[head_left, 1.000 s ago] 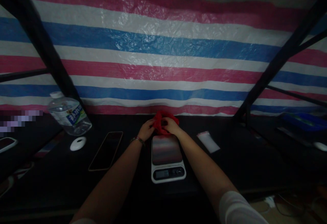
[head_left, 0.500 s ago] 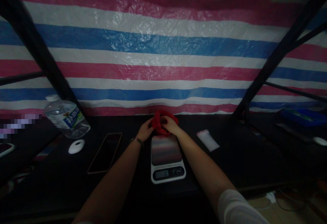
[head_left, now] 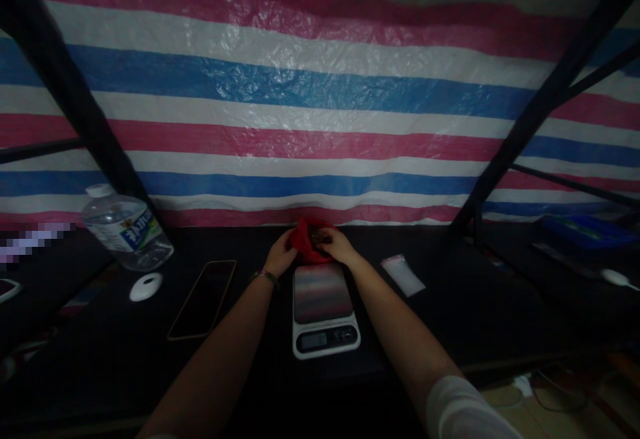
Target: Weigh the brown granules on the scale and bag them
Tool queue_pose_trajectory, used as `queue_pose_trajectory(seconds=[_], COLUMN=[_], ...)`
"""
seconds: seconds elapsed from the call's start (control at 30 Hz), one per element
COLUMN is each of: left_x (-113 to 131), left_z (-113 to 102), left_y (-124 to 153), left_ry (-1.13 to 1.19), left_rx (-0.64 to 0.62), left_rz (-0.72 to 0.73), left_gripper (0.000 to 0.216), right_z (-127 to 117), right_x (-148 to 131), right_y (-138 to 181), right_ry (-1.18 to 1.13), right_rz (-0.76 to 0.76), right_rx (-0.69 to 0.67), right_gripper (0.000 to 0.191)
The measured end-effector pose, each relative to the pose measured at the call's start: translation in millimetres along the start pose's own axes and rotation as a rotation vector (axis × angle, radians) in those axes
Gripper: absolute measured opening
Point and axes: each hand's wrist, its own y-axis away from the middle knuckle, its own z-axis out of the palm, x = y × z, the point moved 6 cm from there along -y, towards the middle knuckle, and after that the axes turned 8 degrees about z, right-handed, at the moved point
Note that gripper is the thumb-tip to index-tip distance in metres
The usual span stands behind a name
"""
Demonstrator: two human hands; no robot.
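Note:
Both my hands reach to the far side of a dark table and meet at a crumpled red bag (head_left: pixel 305 239) just behind a kitchen scale (head_left: pixel 324 312). My left hand (head_left: pixel 280 257), with a bracelet at the wrist, grips the bag's left side. My right hand (head_left: pixel 336 245) has its fingers curled at the bag's opening, where something dark shows. The scale's shiny platform is bare and its small display faces me.
A phone (head_left: pixel 203 299) lies face up left of the scale, beyond it a white round object (head_left: pixel 145 286) and a tilted water bottle (head_left: pixel 125 229). A small clear zip bag (head_left: pixel 403 274) lies to the right. Black frame bars and a striped tarp stand behind.
My hands have stayed at the red bag. The bag looks more gathered and lower between them, and my right fingers have moved to its opening. The view has shifted slightly.

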Motion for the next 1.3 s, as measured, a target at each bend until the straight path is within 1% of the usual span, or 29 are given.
queue_pose_trajectory(seconds=[0.2, 0.3, 0.4, 0.5, 0.57, 0.6, 0.63, 0.7, 0.77, 0.83, 0.9, 0.97, 1.07, 1.17, 1.23, 1.3], left_x=[1.6, 3.1, 7.4, 20.2, 34.9, 42.8, 50.1, 61.6, 67.2, 66.1, 58.9, 47.7, 32.2, 25.2, 23.8, 22.9], left_z=[-9.7, -13.9, -19.6, -29.7, -33.5, -32.3, -28.7, -17.5, -6.4, 1.2, 5.0, 5.8, 4.4, 3.3, 4.0, 6.5], left_y=[1.9, 1.9, 1.3, 1.9, 3.5, 4.2, 4.8, 6.6, 8.8, 9.4, 8.2, 5.7, 2.6, 0.4, -1.5, -3.9], left_ry=[-0.123, -0.174, -0.251, -0.367, -0.439, -0.459, -0.465, -0.454, -0.436, -0.429, -0.442, -0.468, -0.487, -0.513, -0.543, -0.552], left_rx=[0.027, 0.054, 0.097, 0.198, 0.236, 0.214, 0.161, 0.014, -0.111, -0.179, -0.208, -0.219, -0.226, -0.204, -0.186, -0.182], left_rz=[-0.029, -0.017, -0.005, 0.035, 0.114, 0.167, 0.222, 0.323, 0.39, 0.415, 0.397, 0.341, 0.237, 0.175, 0.157, 0.152], left_gripper=[0.052, 0.052, 0.051, 0.05, 0.05, 0.05, 0.05, 0.051, 0.052, 0.057, 0.057, 0.046, 0.027, 0.023, 0.022, 0.022], right_z=[-1.0, -5.1, -10.1, -12.6, -13.0, -13.3, -14.0, -16.6, -18.8, -19.3, -18.0, -18.1, -16.6, -11.5, -10.9, -12.7], right_x=[-8.9, -13.2, -15.7, -15.2, -14.3, -14.2, -14.6, -17.0, -21.6, -27.9, -34.2, -39.4, -46.9, -51.8, -51.4, -48.1], right_y=[5.7, 10.9, 16.9, 22.4, 25.7, 27.5, 29.3, 33.1, 37.6, 43.8, 52.3, 62.4, 77.2, 87.4, 89.8, 89.8], right_ry=[0.041, 0.067, 0.042, -0.024, -0.046, -0.047, -0.049, -0.063, -0.086, -0.103, -0.081, -0.011, 0.134, 0.23, 0.267, 0.275], right_rz=[-0.078, -0.111, -0.124, -0.096, -0.065, -0.05, -0.04, -0.03, -0.033, -0.05, -0.074, -0.108, -0.201, -0.289, -0.298, -0.275], right_rx=[-0.009, 0.03, 0.085, 0.097, 0.086, 0.079, 0.077, 0.077, 0.055, -0.008, -0.089, -0.119, -0.122, -0.168, -0.186, -0.208], right_gripper=[0.051, 0.051, 0.055, 0.052, 0.046, 0.044, 0.042, 0.041, 0.04, 0.038, 0.038, 0.039, 0.039, 0.036, 0.035, 0.043])
